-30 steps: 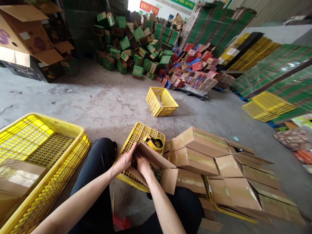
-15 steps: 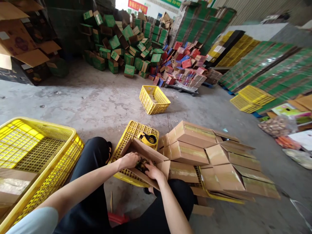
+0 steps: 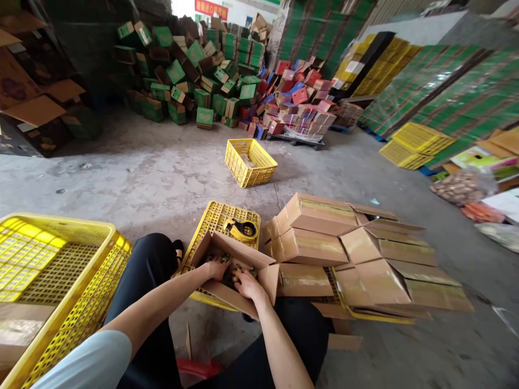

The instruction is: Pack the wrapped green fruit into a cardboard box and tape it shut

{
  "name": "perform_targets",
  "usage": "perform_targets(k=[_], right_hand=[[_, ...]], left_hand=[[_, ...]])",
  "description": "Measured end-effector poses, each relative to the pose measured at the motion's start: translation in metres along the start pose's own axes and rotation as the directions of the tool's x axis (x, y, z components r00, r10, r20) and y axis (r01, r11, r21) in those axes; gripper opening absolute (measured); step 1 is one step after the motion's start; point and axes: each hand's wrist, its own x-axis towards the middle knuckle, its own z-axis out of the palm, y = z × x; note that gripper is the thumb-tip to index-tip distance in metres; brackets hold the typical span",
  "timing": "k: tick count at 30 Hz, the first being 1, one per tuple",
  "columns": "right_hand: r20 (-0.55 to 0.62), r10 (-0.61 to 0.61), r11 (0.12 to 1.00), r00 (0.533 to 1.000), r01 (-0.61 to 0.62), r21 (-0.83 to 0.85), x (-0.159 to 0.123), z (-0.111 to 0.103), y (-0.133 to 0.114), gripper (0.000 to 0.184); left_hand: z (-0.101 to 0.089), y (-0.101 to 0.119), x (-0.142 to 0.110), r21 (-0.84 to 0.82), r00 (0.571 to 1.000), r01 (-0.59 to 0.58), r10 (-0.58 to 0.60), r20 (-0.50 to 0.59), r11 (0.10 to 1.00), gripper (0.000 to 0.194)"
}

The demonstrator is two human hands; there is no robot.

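Observation:
An open cardboard box [image 3: 270, 281] rests on an upturned yellow plastic crate [image 3: 211, 213] between my knees. Small dark greenish-brown pieces lie inside it, too small to name. My left hand [image 3: 218, 269] reaches down into the box, its fingers stretched out against the pieces and partly hidden. Beside it, my right hand [image 3: 248, 285] lies on the pieces with its fingers spread. Just beyond the box, a yellow tape dispenser [image 3: 244, 229] sits on the crate.
Closed, taped cardboard boxes [image 3: 320, 216] are grouped at the right. A large yellow crate [image 3: 93, 227] holding a carton [image 3: 24, 324] stands at the left. Another yellow crate [image 3: 251, 162] sits ahead on the floor. Green boxes [image 3: 205, 116] and red boxes [image 3: 300, 96] are heaped behind.
My left hand has gone deeper into the box, and its fingers have reached out from a more curled shape. My right hand stays on the pieces. The view has shifted slightly.

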Motion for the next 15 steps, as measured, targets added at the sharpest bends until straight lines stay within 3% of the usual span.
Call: perform_targets(k=[2,6,11,15], right_hand=[[0.016,0.001,1.000,1.000,-0.001,0.015,0.002,0.002,0.001,0.055],[0.028,0.046,0.999,0.999,-0.046,0.018,0.000,0.004,0.000,0.072],[-0.065,0.049,0.999,0.997,-0.048,0.019,-0.013,0.006,-0.006,0.059],[-0.123,0.065,0.997,0.990,-0.060,0.046,-0.017,0.004,-0.007,0.057]], left_hand=[[0.000,-0.004,-0.001,0.025,0.998,0.018,-0.020,0.063,1.000,0.079],[0.003,-0.008,0.000,0.035,0.993,-0.002,-0.002,0.115,0.999,0.086],[0.007,-0.008,-0.003,0.045,0.997,-0.021,0.018,0.075,0.999,0.079],[0.001,-0.006,-0.011,0.047,0.994,-0.108,0.110,-0.031,0.993,0.074]])
